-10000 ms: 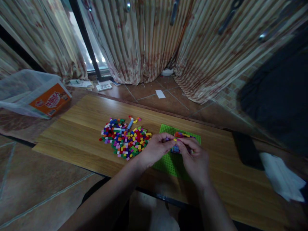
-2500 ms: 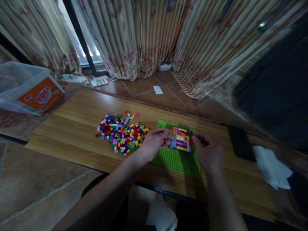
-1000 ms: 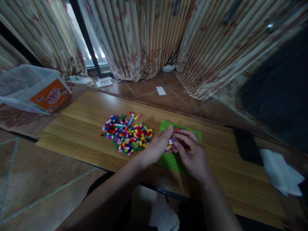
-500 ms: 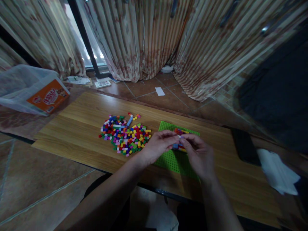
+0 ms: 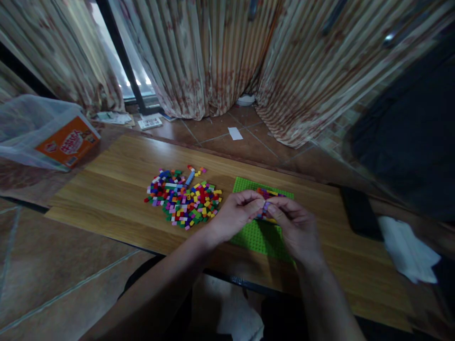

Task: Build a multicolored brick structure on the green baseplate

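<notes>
Over a green studded baseplate [image 5: 254, 238], my left hand [image 5: 236, 214] and my right hand [image 5: 297, 227] meet fingertip to fingertip. Pinched between them is a small purple toy brick [image 5: 266, 206]; a pale bit shows beside it, too small to make out. Both hands are closed, thumbs against forefingers. Just behind the fingers, rows of coloured bricks [image 5: 262, 192] sit on the baseplate, partly hidden by my hands. Left of my left hand, a loose pile of mixed small bricks [image 5: 190, 202] is spread on the wooden table [image 5: 117, 189].
A clear plastic bin [image 5: 21, 128] with an orange label stands beyond the table's left end. At the right lie a black flat object [image 5: 360, 213] and white paper [image 5: 408, 248]. Curtains [image 5: 199, 61] hang behind; a white paper piece [image 5: 235, 133] lies on the floor.
My fingertips have shifted slightly around the small brick, and its purple side now shows more clearly. The hands stay over the baseplate; the whole view has moved a little.
</notes>
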Tool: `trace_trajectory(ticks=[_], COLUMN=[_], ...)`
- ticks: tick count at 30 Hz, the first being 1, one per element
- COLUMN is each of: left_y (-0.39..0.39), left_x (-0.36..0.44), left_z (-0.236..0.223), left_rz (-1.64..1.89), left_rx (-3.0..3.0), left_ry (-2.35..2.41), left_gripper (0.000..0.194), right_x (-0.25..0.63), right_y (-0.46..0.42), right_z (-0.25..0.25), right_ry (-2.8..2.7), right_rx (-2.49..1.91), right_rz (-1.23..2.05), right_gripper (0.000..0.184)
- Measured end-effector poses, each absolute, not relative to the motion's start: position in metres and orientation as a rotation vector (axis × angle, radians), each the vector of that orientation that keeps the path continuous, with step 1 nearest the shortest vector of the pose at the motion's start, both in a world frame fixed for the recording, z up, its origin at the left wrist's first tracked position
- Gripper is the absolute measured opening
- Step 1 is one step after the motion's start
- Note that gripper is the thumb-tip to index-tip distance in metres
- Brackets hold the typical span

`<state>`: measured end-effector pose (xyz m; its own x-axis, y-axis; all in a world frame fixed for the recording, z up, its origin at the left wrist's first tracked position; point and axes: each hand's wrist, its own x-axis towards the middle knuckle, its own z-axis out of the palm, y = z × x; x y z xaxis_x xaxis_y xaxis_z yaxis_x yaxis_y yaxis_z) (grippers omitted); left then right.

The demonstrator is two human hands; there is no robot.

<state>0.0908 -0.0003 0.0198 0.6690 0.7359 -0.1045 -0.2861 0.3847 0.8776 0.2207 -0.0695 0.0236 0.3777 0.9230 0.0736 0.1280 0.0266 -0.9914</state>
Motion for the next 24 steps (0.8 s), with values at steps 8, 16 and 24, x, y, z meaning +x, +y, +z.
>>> trace_trajectory(ticks=[8, 16, 24], left_y=[0.004, 0.006, 0.007], left_x=[0.088, 0.087, 0.087], left_z=[0.015, 0.015, 0.014], left_rz=[0.669, 0.649, 0.631], left_rx=[0.775, 0.761, 0.775], left_ry=[0.657, 0.728, 0.76], left_gripper=[0.025, 0.021, 0.023], right_x=[0.247, 0.274, 0.263], right_y=[-0.073, -0.08, -0.076], right_z=[0.025, 0.02, 0.017], right_ry=[-0.908, -0.973, -1.113], right_rx=[-1.566, -1.836, -2.058], right_rz=[0.564, 0.374, 0.236], right_gripper=[0.029, 0.032, 0.029])
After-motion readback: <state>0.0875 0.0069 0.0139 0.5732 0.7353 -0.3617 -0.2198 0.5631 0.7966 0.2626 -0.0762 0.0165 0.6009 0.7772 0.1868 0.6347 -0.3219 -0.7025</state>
